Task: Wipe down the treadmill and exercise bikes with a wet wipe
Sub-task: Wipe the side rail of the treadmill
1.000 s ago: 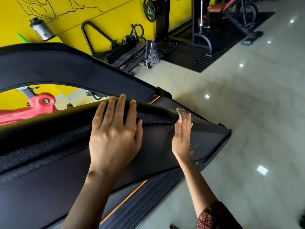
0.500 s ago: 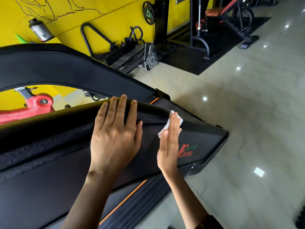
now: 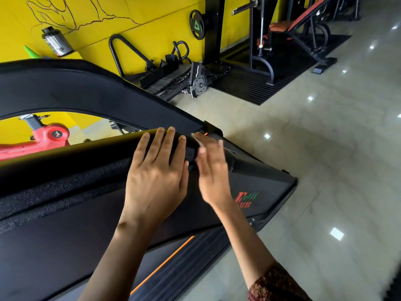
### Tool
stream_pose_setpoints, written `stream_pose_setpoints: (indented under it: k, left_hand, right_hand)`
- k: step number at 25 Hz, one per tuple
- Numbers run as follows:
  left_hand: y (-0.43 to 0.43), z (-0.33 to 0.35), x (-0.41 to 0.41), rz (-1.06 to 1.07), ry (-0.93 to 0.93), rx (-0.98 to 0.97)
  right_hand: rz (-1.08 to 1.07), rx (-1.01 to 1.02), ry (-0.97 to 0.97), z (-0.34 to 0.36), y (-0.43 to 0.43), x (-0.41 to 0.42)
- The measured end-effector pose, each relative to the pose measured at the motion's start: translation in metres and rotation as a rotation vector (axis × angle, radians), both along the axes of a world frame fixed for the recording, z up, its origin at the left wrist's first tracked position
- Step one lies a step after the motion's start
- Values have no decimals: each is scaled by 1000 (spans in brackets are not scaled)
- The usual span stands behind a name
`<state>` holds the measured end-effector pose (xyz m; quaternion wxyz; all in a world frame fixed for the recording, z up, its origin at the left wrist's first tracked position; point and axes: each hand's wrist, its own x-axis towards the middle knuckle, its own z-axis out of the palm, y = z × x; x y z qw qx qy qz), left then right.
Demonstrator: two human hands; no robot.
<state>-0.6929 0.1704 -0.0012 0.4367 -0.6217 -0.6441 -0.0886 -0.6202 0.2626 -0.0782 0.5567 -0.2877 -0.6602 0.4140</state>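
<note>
- The wet wipe (image 3: 198, 140) lies on the top of the treadmill (image 3: 262, 172) handrail (image 3: 65, 187). Only a small white edge of it shows.
- The right hand (image 3: 211, 170) presses the wipe to the rail with straight fingers. Its grip is released, not clenched, and the hand is blurred.
- The left hand (image 3: 156, 170) rests flat on the foam of the same rail, just beside the right hand. Its grip is also released, and it holds nothing.
- A patterned sleeve (image 3: 275, 285) covers the right forearm.
- A red exercise bike (image 3: 43, 137) shows through the gap in the treadmill frame.
- A grey jar (image 3: 56, 41) with a black lid shows on the yellow wall (image 3: 152, 29). I cannot tell what is inside it.
- A weight plate (image 3: 197, 24) hangs on a black rack, which stands on a black mat (image 3: 271, 85) on the glossy floor (image 3: 314, 170).
</note>
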Motion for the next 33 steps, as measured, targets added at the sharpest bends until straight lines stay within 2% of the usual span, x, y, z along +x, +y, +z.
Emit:
stream_pose_setpoints:
  k: [2,3,4,6,7,8,12,14,16,19,20,21,24,25,28,30,31,33]
  left_hand:
    - [-6,3,-1,-50,-35,19]
    - [-11,6,-2,-62,-42,34]
    - [-16,8,-4,-64,-39,50]
    - [-26,12,-7,-52,-29,73]
    - [-29,12,-8,-42,-27,80]
    - [-33,13,-8,-29,-28,88]
    - [-48,20,-12,17,-59,105]
    - [-59,27,-18,41,-68,112]
    - [-72,32,-23,54,-75,132]
    - [-89,33,-27,67,-73,165]
    - [-93,32,-28,67,-73,165]
    - [-97,31,-28,65,-74,165]
    - [-105,31,-31,64,-70,183]
    - [-109,33,-33,67,-73,194]
    - [-120,34,-38,63,-75,210]
    - [-123,33,-39,58,-57,208]
    - [-123,32,-40,53,-59,208]
    - [-122,32,-40,43,-66,220]
  right_hand:
    - [117,164,-28,-2,-15,1]
    - [108,185,-35,-15,-18,5]
    - [54,149,-30,-31,-15,9]
    - [-104,-94,22,-49,0,12]
    - [-147,-187,28,-46,7,11]
    - [-142,-197,5,-35,8,8]
    - [143,164,-71,39,-33,-9]
    - [263,372,-102,40,-53,-10]
    - [176,415,-126,13,-52,-6]
    - [-80,2,0,-9,-45,-7]
    - [-93,-57,38,-5,-50,-11]
    - [-73,-21,38,4,-61,-16]
    - [-1,324,-47,3,-93,-25]
    - [-26,360,-34,-5,-91,-25]
    - [-216,121,125,-26,-71,-22]
    - [-267,35,129,-19,-76,-25]
    - [-234,80,100,-8,-86,-30]
    - [-77,334,42,13,-114,-41]
